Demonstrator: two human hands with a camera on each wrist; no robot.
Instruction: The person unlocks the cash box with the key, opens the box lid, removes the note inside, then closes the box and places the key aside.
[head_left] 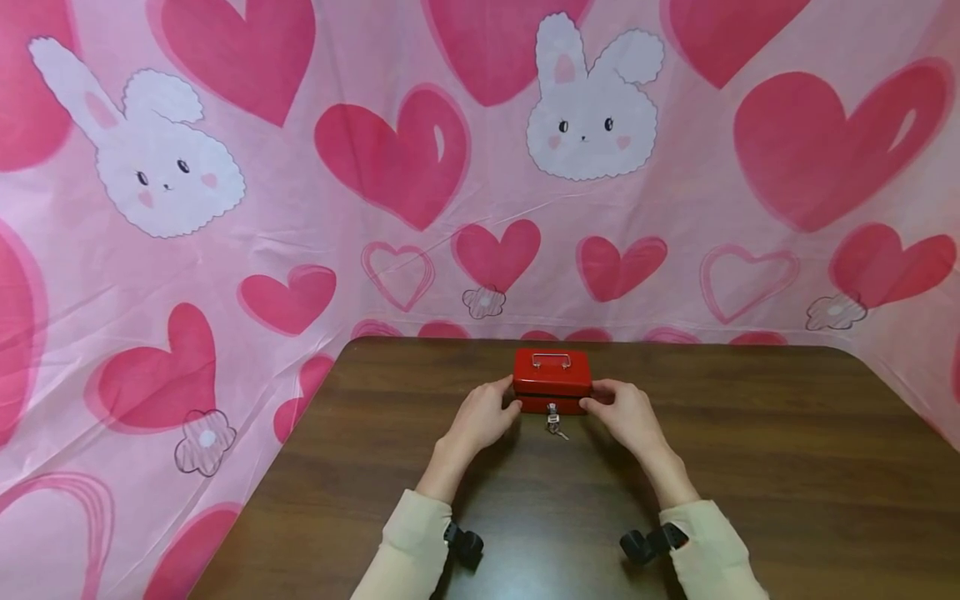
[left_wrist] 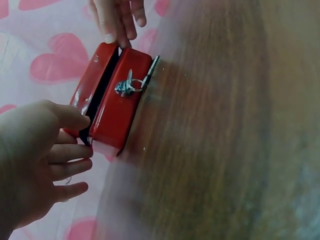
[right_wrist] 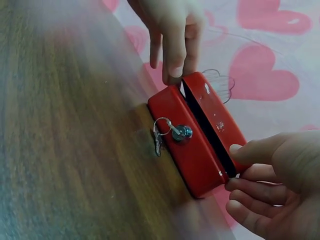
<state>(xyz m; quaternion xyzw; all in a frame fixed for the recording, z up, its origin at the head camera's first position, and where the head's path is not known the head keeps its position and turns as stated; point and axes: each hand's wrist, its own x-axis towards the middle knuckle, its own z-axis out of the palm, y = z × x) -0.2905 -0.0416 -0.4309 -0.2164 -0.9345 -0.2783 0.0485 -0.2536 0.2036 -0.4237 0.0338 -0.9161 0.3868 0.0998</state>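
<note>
Red box (head_left: 552, 387), lid (right_wrist: 218, 119) ajar, left hand (head_left: 481, 417) and right hand (head_left: 628, 417) pinching its ends. Likely lid-moving step; next probably needs level, even guidance.

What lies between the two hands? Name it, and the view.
A red cash box, its lid slightly raised, sits between the left hand and right hand; the head view shows it.

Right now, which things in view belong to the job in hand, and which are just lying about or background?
Belong to the job:
red box, its lid ajar
keys at its lock
left hand and right hand, gripping opposite ends

Background:
wooden table, merely supporting the box
heart-and-rabbit backdrop
black wrist cameras
</note>
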